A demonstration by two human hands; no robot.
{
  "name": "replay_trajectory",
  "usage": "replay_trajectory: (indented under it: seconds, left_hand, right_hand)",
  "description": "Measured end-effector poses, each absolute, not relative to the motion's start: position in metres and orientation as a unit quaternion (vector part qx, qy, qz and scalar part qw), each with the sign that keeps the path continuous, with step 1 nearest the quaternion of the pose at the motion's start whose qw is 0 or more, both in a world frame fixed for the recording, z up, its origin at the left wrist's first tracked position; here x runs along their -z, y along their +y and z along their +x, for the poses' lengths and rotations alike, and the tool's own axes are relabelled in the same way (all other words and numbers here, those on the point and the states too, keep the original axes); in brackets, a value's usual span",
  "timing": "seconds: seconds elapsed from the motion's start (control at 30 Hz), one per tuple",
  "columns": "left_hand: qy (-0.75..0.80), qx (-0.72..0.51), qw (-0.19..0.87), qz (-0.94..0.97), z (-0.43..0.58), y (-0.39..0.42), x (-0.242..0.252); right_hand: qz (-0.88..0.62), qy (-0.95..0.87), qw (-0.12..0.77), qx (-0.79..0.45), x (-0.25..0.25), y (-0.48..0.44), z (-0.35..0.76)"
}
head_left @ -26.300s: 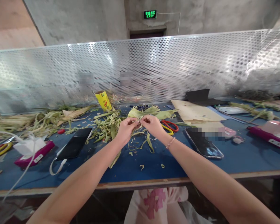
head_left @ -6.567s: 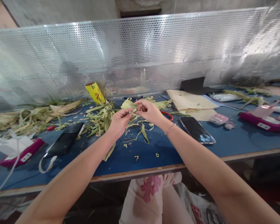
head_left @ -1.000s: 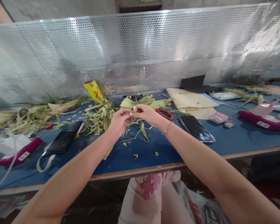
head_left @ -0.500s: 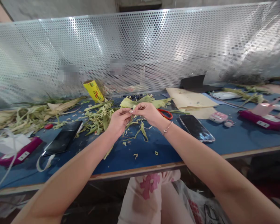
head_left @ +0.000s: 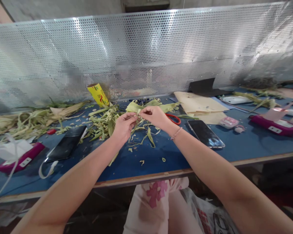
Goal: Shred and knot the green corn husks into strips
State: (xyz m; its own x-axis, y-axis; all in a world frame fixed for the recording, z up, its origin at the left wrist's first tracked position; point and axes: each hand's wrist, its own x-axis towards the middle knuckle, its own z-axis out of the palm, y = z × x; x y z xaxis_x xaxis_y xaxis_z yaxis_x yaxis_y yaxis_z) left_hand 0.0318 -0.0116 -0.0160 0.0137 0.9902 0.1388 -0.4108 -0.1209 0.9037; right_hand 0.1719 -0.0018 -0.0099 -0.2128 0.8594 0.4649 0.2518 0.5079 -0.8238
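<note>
My left hand [head_left: 123, 125] and my right hand [head_left: 154, 116] meet above the middle of the blue table [head_left: 175, 152]. Both pinch a thin strip of pale green corn husk [head_left: 138, 113] between their fingertips. Loose husk strips [head_left: 146, 136] trail down onto the table just below my hands. A pile of shredded husk [head_left: 104, 123] lies to the left of them, and wider husk leaves [head_left: 156, 105] lie behind. Red-handled scissors [head_left: 173, 119] rest right behind my right wrist.
A black phone [head_left: 65, 148] with a white cable lies left, another phone [head_left: 205, 134] right. A yellow roll [head_left: 98, 95] leans by the perforated metal screen [head_left: 146, 55]. Brown paper sheets [head_left: 197, 105], pink boxes [head_left: 275, 125] and more husks [head_left: 29, 120] lie on the table.
My hands have stayed together over the same spot. The right hand's fingers have shifted slightly on the husk strip; nothing else on the table moved.
</note>
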Motion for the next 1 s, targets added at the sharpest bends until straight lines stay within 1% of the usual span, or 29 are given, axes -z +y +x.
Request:
replay_trajectory:
  seconds: [0.2, 0.33, 0.47, 0.67, 0.77, 1.0]
  left_hand:
    - [0.339, -0.637, 0.545, 0.426, 0.0326, -0.0137, 0.0139]
    - [0.335, -0.644, 0.537, 0.429, 0.0333, -0.016, 0.0128]
    - [0.331, -0.643, 0.545, 0.423, 0.0337, -0.0159, 0.0125]
    - [0.329, -0.634, 0.562, 0.417, 0.0342, -0.0167, 0.0104]
    - [0.321, -0.624, 0.573, 0.424, 0.0337, -0.0163, 0.0112]
    - [0.309, -0.62, 0.589, 0.415, 0.0328, -0.0149, 0.0133]
  right_hand:
    - [-0.388, -0.737, 0.52, -0.191, 0.013, -0.0027, 0.1695]
    - [-0.382, -0.728, 0.542, -0.172, 0.0138, -0.0048, 0.1678]
    - [-0.376, -0.708, 0.545, -0.247, 0.0124, -0.0033, 0.1669]
    - [-0.325, -0.646, 0.54, -0.43, 0.0123, 0.0, 0.1669]
    - [-0.3, -0.61, 0.522, -0.515, 0.0121, -0.0016, 0.1667]
    - [-0.276, -0.585, 0.48, -0.593, 0.0056, -0.0076, 0.1697]
